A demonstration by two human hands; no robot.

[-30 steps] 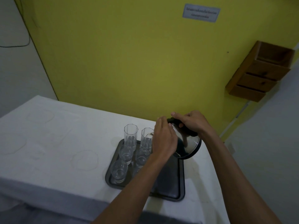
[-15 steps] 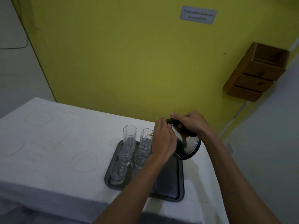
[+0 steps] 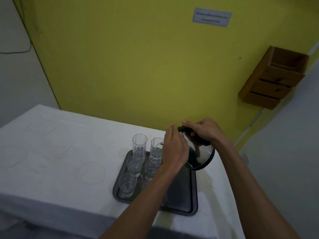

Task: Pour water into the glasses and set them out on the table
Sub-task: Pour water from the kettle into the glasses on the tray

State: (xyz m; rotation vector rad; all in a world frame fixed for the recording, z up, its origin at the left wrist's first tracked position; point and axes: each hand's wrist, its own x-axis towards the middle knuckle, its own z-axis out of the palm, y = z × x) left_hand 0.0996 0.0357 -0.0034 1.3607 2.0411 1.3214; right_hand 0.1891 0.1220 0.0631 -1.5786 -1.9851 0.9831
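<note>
Two bare hands are tipping a polished steel kettle [image 3: 200, 153] over the far right glass [image 3: 156, 150] on a dark tray [image 3: 181, 199]. Its rounded, mirror-bright body is leaning left, the spout meeting that glass's rim, with water showing inside. The right hand [image 3: 204, 130] is wrapping tight around the black handle on top, while the left hand [image 3: 174, 149] is lying flat against the kettle's near side, fingers extended rather than curled. Clear, faceted tall glasses are standing upright in two rows on the tray's left half; the far left glass [image 3: 139, 146] is looking empty. The tray, rectangular with rounded corners and a raised lip, is sitting on a white cloth-covered table [image 3: 60, 152] marked with faint ring stains. Behind is rising a yellow wall [image 3: 129, 66] bearing a slatted wooden holder [image 3: 274, 78].
</note>
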